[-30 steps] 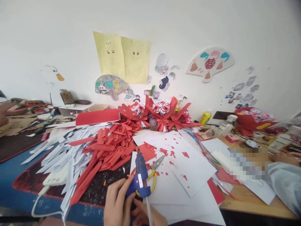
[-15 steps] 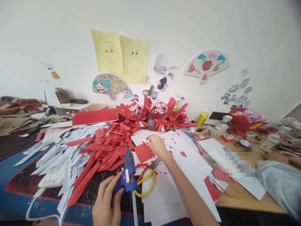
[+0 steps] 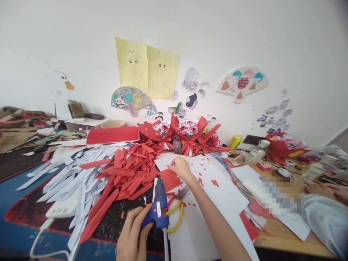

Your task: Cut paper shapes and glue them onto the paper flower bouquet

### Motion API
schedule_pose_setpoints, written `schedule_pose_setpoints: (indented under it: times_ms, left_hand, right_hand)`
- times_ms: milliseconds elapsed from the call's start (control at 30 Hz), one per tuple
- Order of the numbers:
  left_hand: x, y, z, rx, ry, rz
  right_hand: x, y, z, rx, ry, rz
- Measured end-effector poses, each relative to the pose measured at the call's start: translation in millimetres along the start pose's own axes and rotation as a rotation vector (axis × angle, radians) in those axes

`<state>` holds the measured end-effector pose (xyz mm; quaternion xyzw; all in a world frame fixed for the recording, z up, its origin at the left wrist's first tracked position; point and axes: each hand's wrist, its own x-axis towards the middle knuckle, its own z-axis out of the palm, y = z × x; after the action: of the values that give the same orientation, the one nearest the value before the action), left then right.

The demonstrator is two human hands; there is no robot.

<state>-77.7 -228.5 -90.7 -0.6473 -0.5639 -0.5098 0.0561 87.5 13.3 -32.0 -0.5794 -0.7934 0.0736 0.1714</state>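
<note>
My left hand (image 3: 134, 232) grips a blue glue gun (image 3: 157, 210) from below, its nozzle pointing up and away; a clear glue stick (image 3: 166, 243) extends from its back end. The nozzle is just left of a red paper square (image 3: 174, 182). At the upper edge of that square, my right hand (image 3: 181, 168) has its fingers curled and pinched on the paper; the fingertips are partly hidden. Scissors with red and yellow handles (image 3: 179, 221) lie open beneath my right forearm, partly covered by the glue gun.
Folded red paper strips (image 3: 130, 166) and white strips (image 3: 73, 177) are heaped at the left, beside a white power strip (image 3: 61, 206). White sheets (image 3: 214, 206) carry red scraps. Red paper bouquets (image 3: 187, 136) stand against the wall. At the right, a co-worker's sleeve (image 3: 323, 214) rests by the wooden table.
The glue gun in my left hand has moved right, closer to the red paper square, and overlaps the scissors more. My right hand stays at the square's upper edge, fingers more curled.
</note>
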Motion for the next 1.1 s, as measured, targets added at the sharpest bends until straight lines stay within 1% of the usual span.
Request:
schedule_pose_setpoints:
  times_ms: [167, 267, 400, 467, 533, 633, 700, 767, 833, 900, 967, 1000, 1067, 1100]
  left_hand:
    - [-4.8, -5.7, -1.7, 0.016, 0.003, 0.036]
    - [-4.0, -9.7, -3.3, -0.009, 0.022, 0.0]
    - [-4.6, -5.5, 0.8, -0.01, 0.029, -0.011]
    - [-6.5, -1.9, 2.3, -0.03, 0.039, -0.035]
    - [-8.7, 0.5, 1.7, -0.069, 0.048, -0.081]
    - [-10.9, 0.5, -2.3, -0.105, 0.046, -0.125]
    - [-11.0, -1.0, -5.2, -0.094, 0.043, -0.105]
    - [-9.7, -2.3, -7.1, -0.077, 0.052, -0.044]
    - [-6.9, -2.7, -8.0, -0.064, 0.066, 0.084]
    - [-3.4, -1.9, -8.0, -0.054, 0.058, 0.254]
    - [-0.7, 0.2, -7.6, -0.033, 0.046, 0.369]
    - [0.0, 1.6, -7.5, -0.021, 0.043, 0.398]
    - [-0.1, 4.6, -7.4, -0.003, 0.042, 0.394]
    - [-0.8, 6.1, -7.4, 0.001, 0.04, 0.382]
  right_hand:
    - [4.4, 0.7, 6.9, 0.036, 0.023, 0.033]
    - [6.9, 2.9, 9.1, 0.075, 0.037, 0.056]
    - [9.7, -1.2, 18.8, 0.154, 0.05, 0.054]
    - [12.1, -4.1, 19.6, 0.226, 0.048, 0.045]
    - [14.5, -4.5, 12.2, 0.325, 0.056, 0.038]
    - [12.9, 1.2, -13.1, 0.523, 0.069, 0.006]
    - [4.7, 6.8, -32.4, 0.661, 0.05, -0.039]
    - [-10.6, 9.7, -46.9, 0.88, -0.017, -0.07]
    - [-30.8, 7.2, -53.8, 1.282, -0.156, -0.066]
    - [-52.5, -1.4, -54.7, 1.58, -0.287, -0.042]
    - [-72.4, -14.1, -53.1, 1.705, -0.372, 0.0]
    - [-81.1, -21.2, -52.3, 1.742, -0.395, 0.022]
    - [-95.5, -34.6, -51.9, 1.78, -0.42, 0.051]
    - [-101.3, -40.5, -52.2, 1.776, -0.402, 0.057]
